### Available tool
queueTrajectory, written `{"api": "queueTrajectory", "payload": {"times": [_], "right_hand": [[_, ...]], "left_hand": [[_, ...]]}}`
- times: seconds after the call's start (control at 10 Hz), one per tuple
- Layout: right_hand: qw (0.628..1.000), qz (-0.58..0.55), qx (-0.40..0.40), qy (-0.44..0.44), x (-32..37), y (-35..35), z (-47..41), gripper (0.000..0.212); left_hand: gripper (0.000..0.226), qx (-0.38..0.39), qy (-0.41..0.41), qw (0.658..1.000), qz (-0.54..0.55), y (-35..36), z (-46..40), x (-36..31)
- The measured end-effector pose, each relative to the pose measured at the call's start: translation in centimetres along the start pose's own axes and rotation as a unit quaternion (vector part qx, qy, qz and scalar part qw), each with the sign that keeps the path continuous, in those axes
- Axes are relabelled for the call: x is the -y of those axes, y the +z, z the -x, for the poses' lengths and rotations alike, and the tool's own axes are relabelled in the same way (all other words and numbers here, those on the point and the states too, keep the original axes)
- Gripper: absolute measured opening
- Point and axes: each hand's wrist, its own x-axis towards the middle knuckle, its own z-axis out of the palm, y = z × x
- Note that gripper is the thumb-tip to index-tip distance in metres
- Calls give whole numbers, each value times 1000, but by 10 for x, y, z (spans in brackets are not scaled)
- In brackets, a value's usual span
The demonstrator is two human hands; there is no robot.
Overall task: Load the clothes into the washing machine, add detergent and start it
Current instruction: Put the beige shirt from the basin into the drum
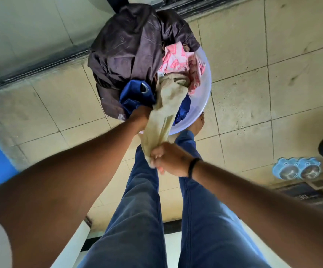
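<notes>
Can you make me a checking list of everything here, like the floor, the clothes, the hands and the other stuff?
Surface: tiled floor, beige, scuffed.
Job's things: pale plastic basin on the floor, heaped with a dark brown garment, pink patterned cloth, blue garment; beige cloth stretched up out of it.
Clutter: twin blue pet bowls.
Grippers: right hand grips the beige cloth; left hand is in the laundry, its grasp hidden.
Cables: nothing seen.
Surroundings: dark door frame; washing machine not seen.
</notes>
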Motion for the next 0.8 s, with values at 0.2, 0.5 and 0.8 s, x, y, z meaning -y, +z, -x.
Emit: {"api": "queueTrajectory", "payload": {"times": [0.2, 0.5, 0.8], "right_hand": [[987, 4, 154, 38, 3, 11, 7, 15], [911, 137, -379, 92, 2, -82, -32, 26], [941, 136, -271, 149, -23, -118, -135, 15]], "left_hand": [[42, -59, 6, 993, 106, -6, 1, -3], [36, -118, 124, 984, 52, 42, 67, -32], [48, -48, 208, 977, 11, 91, 123, 6]]}}
